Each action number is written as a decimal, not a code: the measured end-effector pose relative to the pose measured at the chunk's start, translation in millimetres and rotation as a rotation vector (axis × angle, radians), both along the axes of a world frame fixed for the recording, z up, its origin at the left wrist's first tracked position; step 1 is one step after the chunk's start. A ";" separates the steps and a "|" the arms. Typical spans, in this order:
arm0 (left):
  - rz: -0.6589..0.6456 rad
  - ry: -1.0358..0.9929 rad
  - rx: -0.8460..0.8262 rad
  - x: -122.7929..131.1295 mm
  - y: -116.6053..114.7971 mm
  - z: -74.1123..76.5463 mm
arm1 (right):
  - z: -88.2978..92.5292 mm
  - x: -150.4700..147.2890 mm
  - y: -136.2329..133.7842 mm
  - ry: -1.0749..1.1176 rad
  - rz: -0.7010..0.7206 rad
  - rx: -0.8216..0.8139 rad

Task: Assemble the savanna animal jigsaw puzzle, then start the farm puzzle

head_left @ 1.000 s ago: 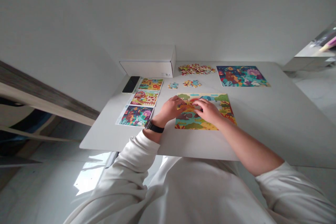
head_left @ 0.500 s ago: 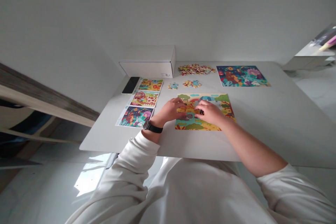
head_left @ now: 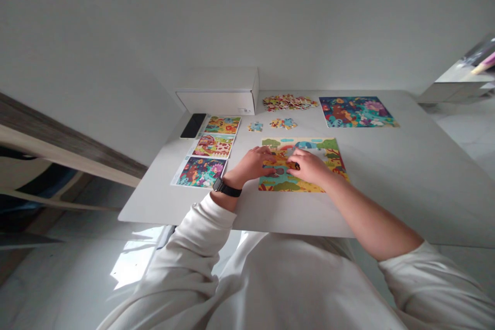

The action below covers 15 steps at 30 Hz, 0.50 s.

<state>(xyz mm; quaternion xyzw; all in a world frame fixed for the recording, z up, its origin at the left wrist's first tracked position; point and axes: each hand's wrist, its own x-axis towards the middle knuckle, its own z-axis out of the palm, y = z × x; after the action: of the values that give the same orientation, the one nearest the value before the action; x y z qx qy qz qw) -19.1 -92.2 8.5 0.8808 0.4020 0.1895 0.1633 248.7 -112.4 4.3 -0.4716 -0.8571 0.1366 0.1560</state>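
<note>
In front of me lies a bright jigsaw puzzle with animals and trees; pale gaps show near its right side. My left hand, with a black watch on the wrist, rests on its left part, thumb and fingers apart. Over the middle, my right hand has its fingertips drawn together on a small puzzle piece with a dark patch. The piece is mostly hidden by the fingers, and I cannot tell if it is joined to its neighbours.
Loose pieces and a small cluster lie beyond the puzzle, with a heap of pieces behind. A finished dark-blue puzzle is at back right. Picture sheets, a phone and a white box are at left.
Both hands stay over the puzzle. The left hand has shifted very slightly to the right, and the right fingertips have moved only a little.
</note>
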 end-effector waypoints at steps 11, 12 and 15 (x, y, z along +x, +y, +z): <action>0.022 0.060 0.012 1.4 -3.0 2.4 | -0.3 -5.6 -3.6 -0.042 -0.031 -0.008; 0.028 0.064 0.016 1.4 -3.4 2.4 | -0.1 -6.2 -4.0 -0.045 -0.031 -0.010; 0.027 0.049 0.038 1.7 -4.5 2.6 | 4.3 -2.7 -2.9 -0.045 -0.025 -0.011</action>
<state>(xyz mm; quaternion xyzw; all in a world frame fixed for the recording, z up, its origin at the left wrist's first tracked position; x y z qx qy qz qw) -17.4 -96.7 11.1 0.8827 0.4138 0.1779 0.1341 246.0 -115.3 8.6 -0.4859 -0.8537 0.1288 0.1357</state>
